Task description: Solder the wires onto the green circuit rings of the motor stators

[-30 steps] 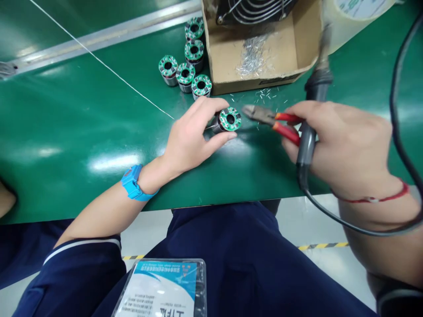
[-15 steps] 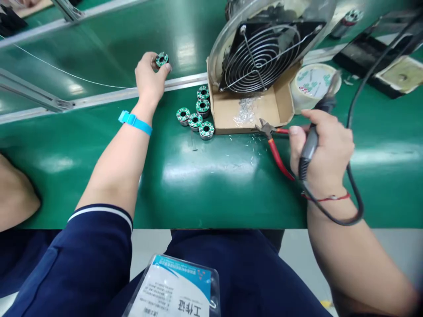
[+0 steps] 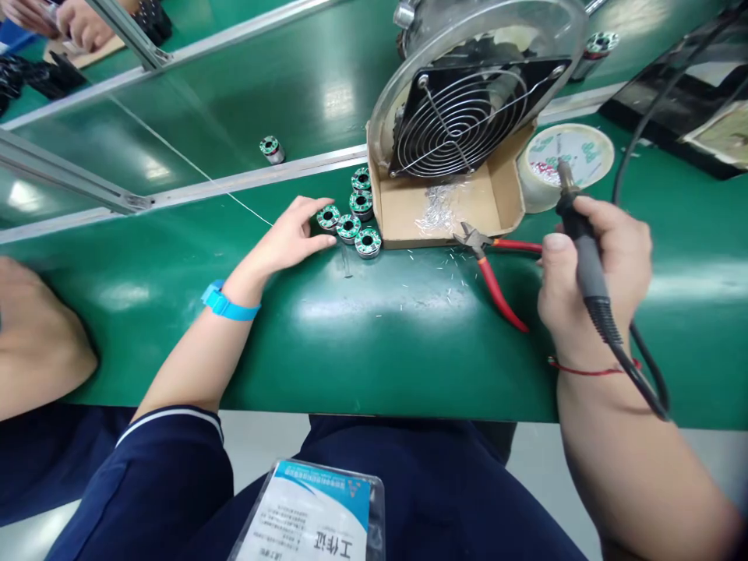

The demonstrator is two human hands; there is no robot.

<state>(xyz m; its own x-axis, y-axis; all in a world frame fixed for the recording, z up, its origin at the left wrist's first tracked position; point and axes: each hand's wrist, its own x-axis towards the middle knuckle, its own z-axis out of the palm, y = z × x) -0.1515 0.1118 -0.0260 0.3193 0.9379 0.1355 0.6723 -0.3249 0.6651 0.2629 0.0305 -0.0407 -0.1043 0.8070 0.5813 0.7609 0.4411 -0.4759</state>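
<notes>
My left hand (image 3: 298, 234) has thumb and fingers spread around the near-left round part with a green circuit board on top (image 3: 328, 217), not visibly closed on it. A thin pale wire (image 3: 199, 167) runs down to this hand; whether the hand holds it I cannot tell. Several similar round parts (image 3: 368, 242) cluster beside a cardboard tray. Another such part (image 3: 273, 149) stands alone beyond the metal rail. My right hand (image 3: 596, 280) grips a soldering iron (image 3: 589, 261), its tip pointing up over a tape roll (image 3: 546, 187). Red-handled side cutters (image 3: 476, 240) lie left of that hand.
A wire-guarded fan (image 3: 461, 121) leans in the cardboard tray (image 3: 421, 238), which holds small clippings. More clippings lie on the green table (image 3: 379, 351). A black-framed box (image 3: 672, 117) is at right. Another person's arm (image 3: 40, 343) rests at left; other hands (image 3: 87, 27) show top left.
My left hand has let go of a round part beyond the rail and come down to the cluster. My right hand has shifted slightly right with the soldering iron, away from the cutters.
</notes>
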